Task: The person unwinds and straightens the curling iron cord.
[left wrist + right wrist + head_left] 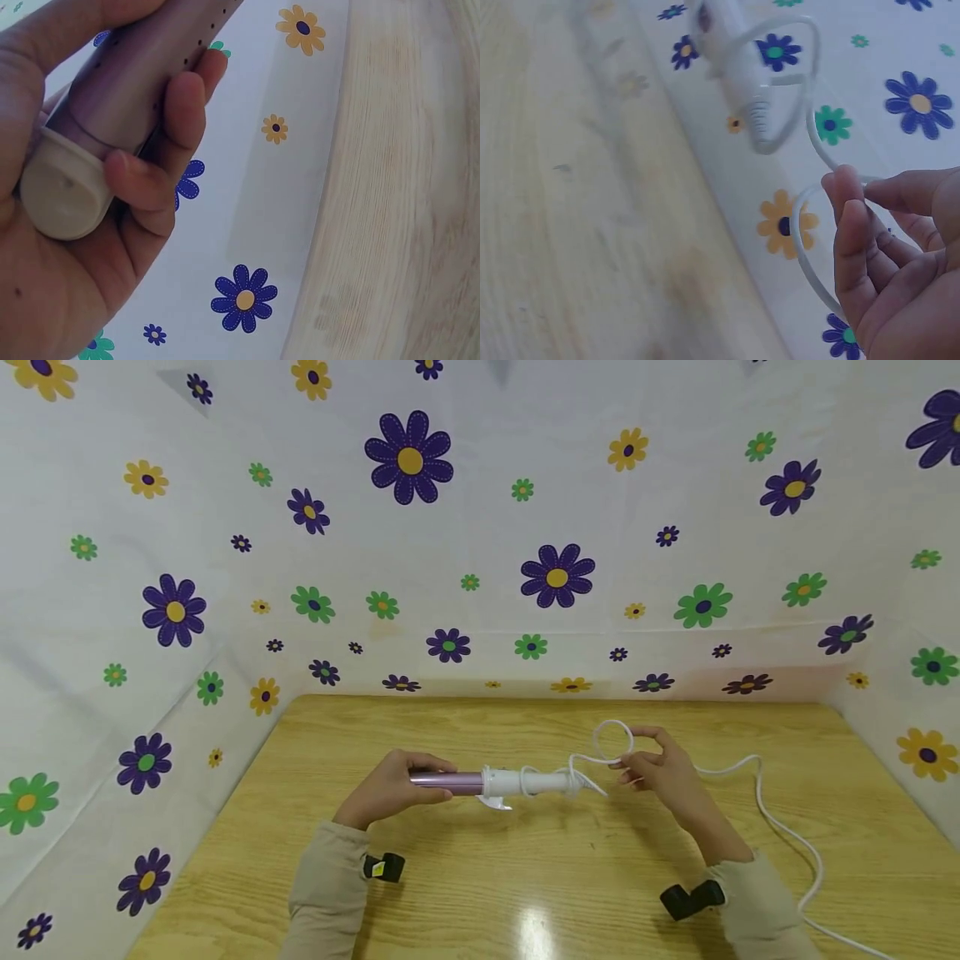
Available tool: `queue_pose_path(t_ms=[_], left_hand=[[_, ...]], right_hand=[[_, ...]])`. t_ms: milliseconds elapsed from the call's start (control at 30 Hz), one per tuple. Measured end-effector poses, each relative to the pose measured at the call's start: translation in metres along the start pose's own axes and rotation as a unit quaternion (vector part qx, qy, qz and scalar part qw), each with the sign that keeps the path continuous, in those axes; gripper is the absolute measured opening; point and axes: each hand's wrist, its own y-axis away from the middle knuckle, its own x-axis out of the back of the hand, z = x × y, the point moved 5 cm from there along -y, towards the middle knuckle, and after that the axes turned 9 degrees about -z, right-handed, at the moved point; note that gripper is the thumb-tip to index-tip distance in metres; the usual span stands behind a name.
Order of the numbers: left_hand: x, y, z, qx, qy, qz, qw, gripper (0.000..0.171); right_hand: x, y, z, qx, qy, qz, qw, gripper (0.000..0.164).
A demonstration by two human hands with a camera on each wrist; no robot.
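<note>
A curling iron (517, 782) with a purple barrel and white handle is held level above the table. My left hand (395, 789) grips it by the barrel; in the left wrist view the fingers wrap round the purple barrel (124, 90) near its pale end cap (66, 184). A white cord (581, 758) leaves the handle's right end, with a turn of it round the handle. Between thumb and fingertips, my right hand (660, 772) pinches the cord, and a small loop stands up beside those fingers. The right wrist view shows the white handle (742, 82) blurred.
Further cord (787, 831) trails over the right side of the wooden table (480, 877) to its front edge. Flower-printed white sheeting (480, 527) rises behind and at both sides. Each wrist wears a black camera mount (384, 867).
</note>
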Motion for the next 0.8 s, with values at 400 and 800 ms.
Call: queue_pose_path(t_ms=[400, 800], left_hand=[[0.005, 0.004, -0.007, 0.012, 0.002, 0.018, 0.9998, 0.038], [0.011, 0.007, -0.005, 0.029, 0.018, 0.041, 0.9986, 0.037]], right_hand=[[0.031, 0.021, -0.008, 0.060, -0.117, -0.008, 0.991, 0.033], [0.054, 0.032, 0.012, 0.080, -0.175, 0.022, 0.981, 0.033]])
